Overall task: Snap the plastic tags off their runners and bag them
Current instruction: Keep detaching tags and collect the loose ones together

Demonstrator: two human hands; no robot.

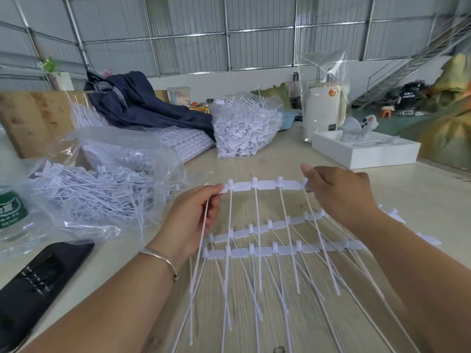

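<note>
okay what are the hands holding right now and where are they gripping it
Both hold one strip of joined tags by its ends: the left hand pinches the left end, the right hand the right end.

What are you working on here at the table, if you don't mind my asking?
A person holds up a strip of white plastic tags, the left hand pinching one end and the right hand the other. Two more strips lie on the table under the hands. To the left, an open clear bag holds loose tags; a second heaped bag sits farther back.
</note>
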